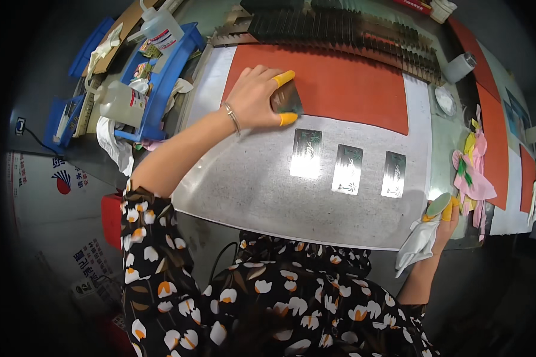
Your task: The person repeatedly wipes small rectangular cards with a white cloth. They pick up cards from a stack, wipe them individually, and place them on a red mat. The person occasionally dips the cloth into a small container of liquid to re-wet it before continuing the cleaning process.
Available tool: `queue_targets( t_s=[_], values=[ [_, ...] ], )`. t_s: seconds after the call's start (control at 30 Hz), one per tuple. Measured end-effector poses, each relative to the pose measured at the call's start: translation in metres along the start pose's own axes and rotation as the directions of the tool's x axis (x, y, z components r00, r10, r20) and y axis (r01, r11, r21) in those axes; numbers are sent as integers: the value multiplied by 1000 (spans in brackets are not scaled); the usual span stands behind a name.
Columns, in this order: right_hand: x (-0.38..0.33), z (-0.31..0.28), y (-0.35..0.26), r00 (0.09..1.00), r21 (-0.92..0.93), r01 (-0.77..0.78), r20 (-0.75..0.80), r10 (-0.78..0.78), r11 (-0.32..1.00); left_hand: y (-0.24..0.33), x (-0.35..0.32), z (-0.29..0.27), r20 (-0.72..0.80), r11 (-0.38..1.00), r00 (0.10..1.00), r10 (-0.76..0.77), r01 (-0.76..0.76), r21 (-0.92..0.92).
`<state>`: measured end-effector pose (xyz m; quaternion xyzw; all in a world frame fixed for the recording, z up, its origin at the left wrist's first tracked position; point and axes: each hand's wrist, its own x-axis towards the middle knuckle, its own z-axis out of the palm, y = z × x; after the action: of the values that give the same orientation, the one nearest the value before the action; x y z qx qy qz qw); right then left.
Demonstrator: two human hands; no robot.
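Yellow finger covers sit on the thumb and forefinger of my left hand (253,98), which grips a dark, shiny metal card (287,97) by its edges over the orange-red sheet (339,89). Three more metal cards lie apart on the grey mat: a left one (307,153), a middle one (347,169) and a right one (393,174). At the mat's right edge, my right hand (449,223), also in yellow finger covers, is closed round a white cloth (415,245) and a pale green oval piece (439,205). That piece's kind is unclear.
Dark plates stand in a toothed rack (339,33) along the back. A blue tray (175,71) and clear squeeze bottles (122,102) are at the left. Pink and yellow cloths (473,172), a small white dish (445,101) and a white bottle (460,67) lie at the right.
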<state>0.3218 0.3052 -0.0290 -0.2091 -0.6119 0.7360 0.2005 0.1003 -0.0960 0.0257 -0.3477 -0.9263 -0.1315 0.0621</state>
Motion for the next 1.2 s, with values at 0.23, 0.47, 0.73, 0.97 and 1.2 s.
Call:
queue_targets(
  t_s=[0.23,0.47,0.73,0.97,1.2],
  values=[
    [-3,5,-1,1000,-16,-6,-29,6,1000,16,-99,8,26,836,999,-38,46,-547],
    [-5,14,-6,994,-87,30,-99,-38,996,-37,-73,-12,7,945,999,-49,49,-323],
    [-1,6,-1,998,-72,20,-50,-24,997,-60,0,-8,294,978,933,-208,192,82],
    [3,1,3,998,-76,16,-61,-20,997,-55,-24,-21,90,986,994,-65,50,158],
    [8,19,-18,999,-144,-49,-22,46,988,-33,-128,-31,-73,892,992,-100,57,-448]
  ],
)
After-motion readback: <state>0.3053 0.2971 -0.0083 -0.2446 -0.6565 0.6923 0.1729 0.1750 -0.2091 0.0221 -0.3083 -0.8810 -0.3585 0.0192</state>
